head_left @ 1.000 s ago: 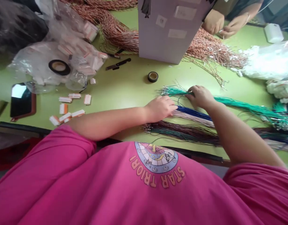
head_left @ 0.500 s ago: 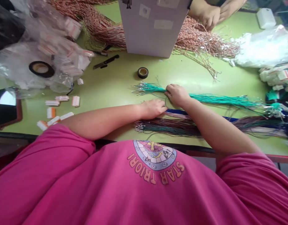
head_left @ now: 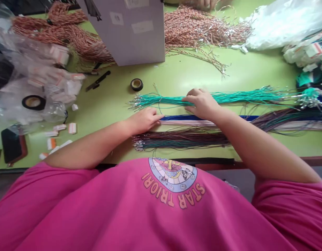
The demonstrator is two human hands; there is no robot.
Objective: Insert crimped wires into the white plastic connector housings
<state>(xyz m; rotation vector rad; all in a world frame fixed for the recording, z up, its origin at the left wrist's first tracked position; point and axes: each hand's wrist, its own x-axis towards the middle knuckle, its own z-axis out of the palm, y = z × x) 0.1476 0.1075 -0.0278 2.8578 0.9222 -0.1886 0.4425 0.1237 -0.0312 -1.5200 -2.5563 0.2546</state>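
Note:
Several bundles of thin wires lie side by side on the green table (head_left: 111,104). The farthest is a teal wire bundle (head_left: 236,97) with silver ends at its left. My right hand (head_left: 201,103) rests flat on it with the fingers pointing left. My left hand (head_left: 143,120) lies at the left end of the blue and pale pink wire bundles (head_left: 181,120), its fingertips touching them. A dark brown and green wire bundle (head_left: 176,139) lies nearest my body. Neither hand clearly grips a wire.
A white cardboard box (head_left: 132,31) stands at the back with heaps of orange twisted wires (head_left: 197,29) around it. A small tape roll (head_left: 136,84), a black tool (head_left: 98,81), plastic bags with a larger tape roll (head_left: 33,102), white connectors (head_left: 60,127) and a phone (head_left: 13,146) lie left.
The view has swung, so everything sits further left and lower. My right hand slid right along the teal bundle, away from its silver ends. The other person's hands have left the top edge.

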